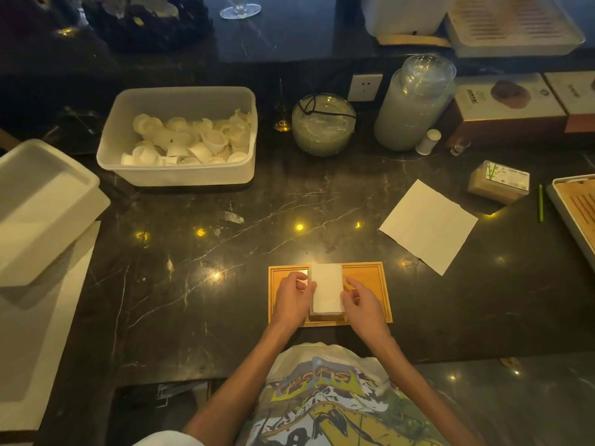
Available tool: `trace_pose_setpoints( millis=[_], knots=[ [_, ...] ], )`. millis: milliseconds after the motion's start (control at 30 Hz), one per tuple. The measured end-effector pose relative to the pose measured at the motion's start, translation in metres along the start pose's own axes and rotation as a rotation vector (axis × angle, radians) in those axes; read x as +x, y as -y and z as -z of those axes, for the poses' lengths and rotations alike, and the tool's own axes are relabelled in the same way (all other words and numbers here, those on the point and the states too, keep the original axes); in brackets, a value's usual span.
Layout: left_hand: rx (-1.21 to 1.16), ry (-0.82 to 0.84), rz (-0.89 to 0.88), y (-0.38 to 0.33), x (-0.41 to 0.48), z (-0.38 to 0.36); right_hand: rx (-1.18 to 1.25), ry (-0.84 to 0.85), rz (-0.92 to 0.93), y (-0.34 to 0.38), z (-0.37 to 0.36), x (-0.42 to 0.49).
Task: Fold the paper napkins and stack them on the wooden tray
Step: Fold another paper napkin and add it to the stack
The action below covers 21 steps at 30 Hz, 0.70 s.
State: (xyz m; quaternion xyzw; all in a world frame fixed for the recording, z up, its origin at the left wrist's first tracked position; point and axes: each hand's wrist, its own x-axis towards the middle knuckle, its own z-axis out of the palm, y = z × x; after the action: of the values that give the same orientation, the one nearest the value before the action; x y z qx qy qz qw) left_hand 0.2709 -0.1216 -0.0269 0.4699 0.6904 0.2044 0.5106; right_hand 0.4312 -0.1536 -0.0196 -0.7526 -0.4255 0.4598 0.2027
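Squaring the stack of folded napkins [325, 289] on the wooden tray [383, 297], the left hand [291, 299] and right hand [362, 304] press its long sides, fingers curled closed against the soft white edges, likely to align the layers. One unfolded napkin [428, 226], flat, creased and pale, lies at two o'clock on the glossy, veined black tabletop [225, 252].

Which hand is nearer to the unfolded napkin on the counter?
Right. The right hand is on the stack's side facing the unfolded napkin; the left hand is on the far side.
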Motion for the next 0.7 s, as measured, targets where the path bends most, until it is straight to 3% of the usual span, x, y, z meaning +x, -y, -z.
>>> trace_pose_setpoints(
  millis=[67, 200, 367, 567, 700],
  knots=[
    [-0.045, 0.016, 0.032, 0.0, -0.001, 0.0, 0.026, 0.033, -0.011, 0.003, 0.0, 0.0],
    [-0.214, 0.232, 0.121, -0.008, -0.007, 0.0, 0.267, 0.221, -0.082, 0.015, -0.002, 0.0],
    [-0.219, 0.368, 0.06, -0.015, -0.016, -0.004, 0.272, 0.332, -0.042, 0.015, -0.014, -0.002],
    [-0.086, 0.324, 0.03, -0.012, -0.018, -0.005, 0.212, 0.341, -0.014, 0.009, -0.015, 0.0],
    [0.159, 0.221, -0.163, -0.006, -0.023, 0.001, 0.202, 0.218, 0.069, -0.005, -0.004, 0.004]
  ],
)
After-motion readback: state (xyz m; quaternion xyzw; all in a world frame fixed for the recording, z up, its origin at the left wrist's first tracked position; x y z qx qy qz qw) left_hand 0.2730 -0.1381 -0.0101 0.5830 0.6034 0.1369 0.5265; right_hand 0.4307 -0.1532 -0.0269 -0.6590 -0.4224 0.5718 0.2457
